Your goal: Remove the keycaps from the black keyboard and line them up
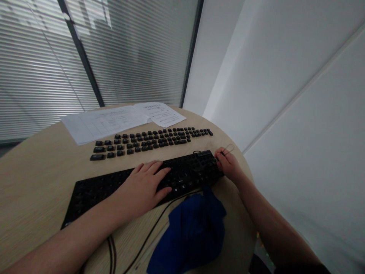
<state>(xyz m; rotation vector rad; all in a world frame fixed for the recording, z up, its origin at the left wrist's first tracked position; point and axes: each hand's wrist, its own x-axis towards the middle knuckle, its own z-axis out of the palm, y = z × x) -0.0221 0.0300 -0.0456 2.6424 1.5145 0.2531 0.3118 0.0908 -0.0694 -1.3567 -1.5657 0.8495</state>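
Note:
A black keyboard frame [99, 188] with its keycaps taken off lies across the round wooden table [31, 179]. My left hand [145, 184] lies flat on its middle, fingers stretched out. My right hand [228, 163] is at the keyboard's right end, fingers pinched on a thin wire keycap puller [228, 149]. The removed black keycaps [148, 140] are laid out in rows beyond the keyboard.
A crumpled blue cloth [191, 232] lies in front of the keyboard, beside its black cable [148, 236]. Printed paper sheets [114, 120] rest at the far side of the table. Window blinds [42, 57] and a white wall [285, 76] stand behind.

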